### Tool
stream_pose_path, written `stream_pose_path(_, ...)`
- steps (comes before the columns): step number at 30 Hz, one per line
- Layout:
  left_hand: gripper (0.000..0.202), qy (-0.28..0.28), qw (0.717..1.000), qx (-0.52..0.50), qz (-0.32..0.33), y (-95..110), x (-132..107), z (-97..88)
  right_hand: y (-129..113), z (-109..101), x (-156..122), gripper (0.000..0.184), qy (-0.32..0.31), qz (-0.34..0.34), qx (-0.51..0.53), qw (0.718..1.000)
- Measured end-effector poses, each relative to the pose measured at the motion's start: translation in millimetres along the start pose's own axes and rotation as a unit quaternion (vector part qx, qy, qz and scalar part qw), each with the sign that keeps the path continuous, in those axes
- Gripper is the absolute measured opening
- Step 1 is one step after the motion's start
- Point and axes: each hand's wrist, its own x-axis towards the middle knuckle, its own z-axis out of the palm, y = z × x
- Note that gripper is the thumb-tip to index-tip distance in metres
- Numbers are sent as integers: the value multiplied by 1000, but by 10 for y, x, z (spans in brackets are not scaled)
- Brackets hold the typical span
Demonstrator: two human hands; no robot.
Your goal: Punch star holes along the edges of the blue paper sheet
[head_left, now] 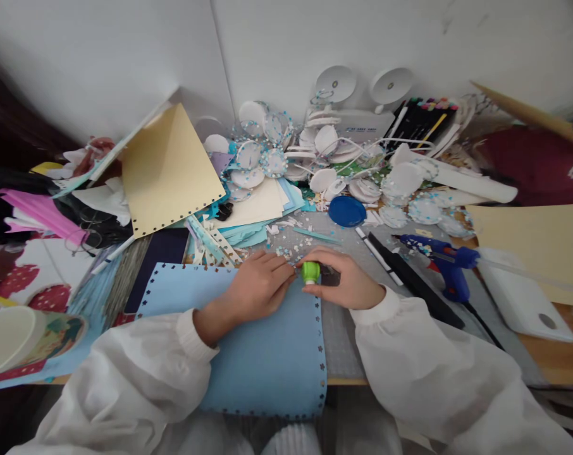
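A sheet of light blue paper [267, 354] lies in front of me, with small star-shaped holes along its edges. My left hand [262, 282] grips the top edge of this sheet, fingers curled and together. At the sheet's top right corner, my right hand [346, 278] is closed around a small green and white paper punch [310, 272], thumb and fingers on opposite sides of it. The punch touches or sits right beside the paper's edge; its slot is hidden from view. Both hands are close together, nearly meeting at the fingertips.
A blue hot glue gun [450, 259] lies right on the grey cutting mat [343, 344], near a black strip [414, 281] and a white pen [377, 256]. Behind are a blue lid [346, 211], white discs and paper scraps. A cream punched sheet [170, 170] leans left; a paper cup [30, 338] stands nearer.
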Motion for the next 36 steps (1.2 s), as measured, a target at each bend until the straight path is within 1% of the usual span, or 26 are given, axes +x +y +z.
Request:
stream_pose_path(7, 21, 14, 1000, 21, 10, -9, -16, 20, 9, -18, -7, 30, -15, -5, 1, 1000)
stream_pose_path(11, 21, 16, 1000, 20, 13, -13, -17, 18, -8, -12, -8, 31, -5, -20, -5, 1000)
stream_pose_path(16, 22, 16, 1000, 20, 8, -4, -16, 15, -10, 6, -21, 32, -19, -32, -3, 999)
stream_pose_path(23, 23, 38, 999, 22, 4, 14, -2, 0, 0, -33, -17, 32, -59, -8, -31, 998)
stream_pose_path(31, 24, 44, 999, 30, -2, 18, 2, -5, -1, -26, -13, 33, -55, 1, -32, 998)
stream_pose_path(36, 23, 51, 998, 32, -1, 12, -1, -1, 31, -14, -29, 39, -48, 15, -31, 998)
